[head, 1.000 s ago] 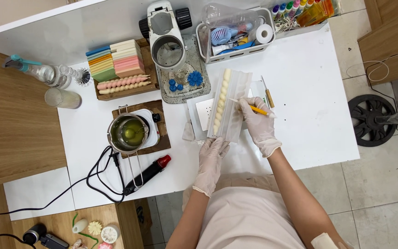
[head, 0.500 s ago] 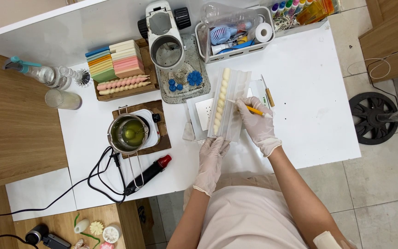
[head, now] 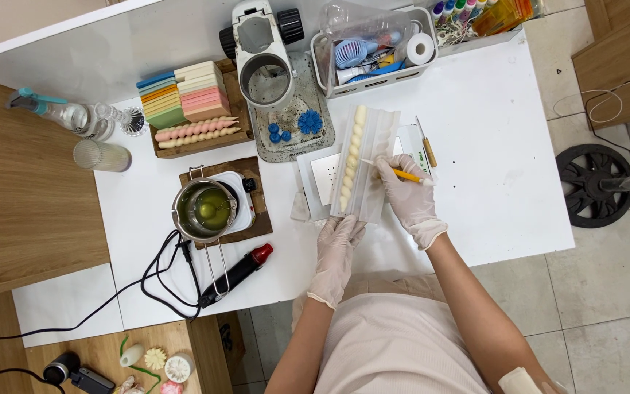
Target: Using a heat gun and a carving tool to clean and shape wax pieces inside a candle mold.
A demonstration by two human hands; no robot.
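Looking down from the head camera. Nearest me, my left hand (head: 337,252) — gloved, fingers loosely spread, gripping nothing — presses on the near end of the clear mould (head: 364,164). My right hand (head: 411,198), also gloved, is closed around a yellow-handled tool (head: 400,173), its tip touching the mould's right side.

The mould lies on the white desk (head: 490,146) straight ahead of both hands, long axis running away from me, leaning slightly right at the far end. A cream beaded candle (head: 351,157) sits along its left half, same axis. The right hand is the nearer one to the mould's middle; the left holds only its near edge.

Left of the mould: a metal pot (head: 205,210) on a small hotplate, with yellowish melted wax inside. A black-and-red heat gun (head: 235,276) lies near the desk's front edge.

Farther off — a wooden tray (head: 191,146) with stacked coloured wax blocks and two twisted candles. At the far edge, a white basket (head: 373,51) holds a tape roll and blue items I cannot identify.
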